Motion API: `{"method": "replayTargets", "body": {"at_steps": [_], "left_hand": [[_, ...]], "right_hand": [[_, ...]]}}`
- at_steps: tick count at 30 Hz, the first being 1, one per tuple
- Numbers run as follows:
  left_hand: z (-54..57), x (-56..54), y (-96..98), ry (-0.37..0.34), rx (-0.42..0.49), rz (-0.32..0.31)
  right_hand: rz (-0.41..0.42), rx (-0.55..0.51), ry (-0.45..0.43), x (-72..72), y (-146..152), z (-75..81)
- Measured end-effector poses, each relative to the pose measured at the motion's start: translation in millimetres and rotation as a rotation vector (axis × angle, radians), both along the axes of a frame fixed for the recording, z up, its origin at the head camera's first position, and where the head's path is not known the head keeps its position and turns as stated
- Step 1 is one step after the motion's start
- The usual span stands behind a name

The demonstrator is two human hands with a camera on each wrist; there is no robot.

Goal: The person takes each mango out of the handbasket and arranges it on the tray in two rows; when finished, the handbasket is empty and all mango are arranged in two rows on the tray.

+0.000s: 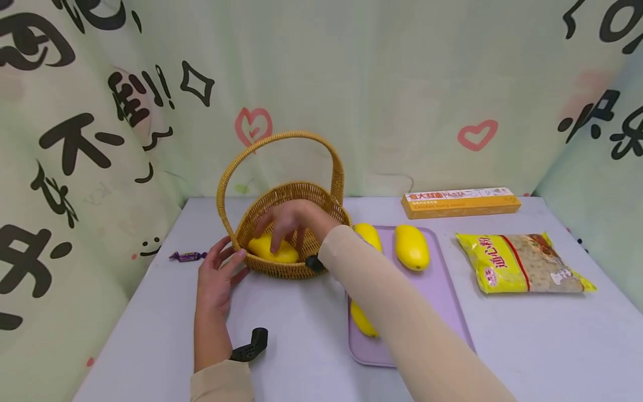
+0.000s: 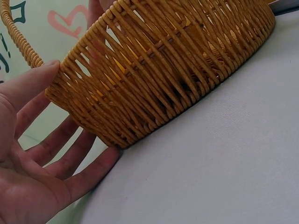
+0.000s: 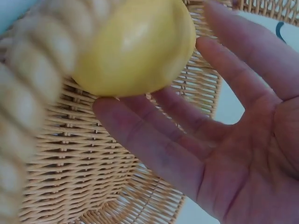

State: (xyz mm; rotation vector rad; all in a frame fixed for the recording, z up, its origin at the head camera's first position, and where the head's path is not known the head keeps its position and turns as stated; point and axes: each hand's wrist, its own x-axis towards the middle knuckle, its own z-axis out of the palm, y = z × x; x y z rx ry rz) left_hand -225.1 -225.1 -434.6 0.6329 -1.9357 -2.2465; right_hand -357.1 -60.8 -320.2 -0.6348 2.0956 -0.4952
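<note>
A wicker basket (image 1: 273, 269) with a tall arched handle stands on the table, a yellow mango (image 1: 262, 245) lying inside it. My left hand (image 1: 218, 279) holds the basket's left side. In the left wrist view its thumb (image 2: 49, 72) lies at the rim, and the other fingers spread along the outer wall down to the base. My right hand (image 1: 293, 218) reaches into the basket from above. Its spread, fairly straight fingers (image 3: 154, 140) touch the mango (image 3: 140, 46) in the right wrist view, with the palm apart from it.
A lilac tray (image 1: 437, 296) right of the basket bears several yellow mangoes (image 1: 412, 248), partly hidden by my right sleeve. Farther right lie a yellow food packet (image 1: 522, 265) and, behind, an orange curry-sauce box (image 1: 462, 204). A purple wrapped candy (image 1: 188, 257) lies left of the basket.
</note>
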Motion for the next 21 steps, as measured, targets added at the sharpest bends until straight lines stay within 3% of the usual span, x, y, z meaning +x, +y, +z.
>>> {"method": "replayTargets", "body": {"at_steps": [9,21], "left_hand": [[0.0,3.2,1.8,-0.007,-0.002,-0.004],[2.0,1.3,3.2,-0.011,-0.010,-0.010]], "right_hand": [[0.023,0.055,0.062,11.1,1.4,-3.2],[-0.045,-0.112,0.091,7.9,21.7,4.6]]}}
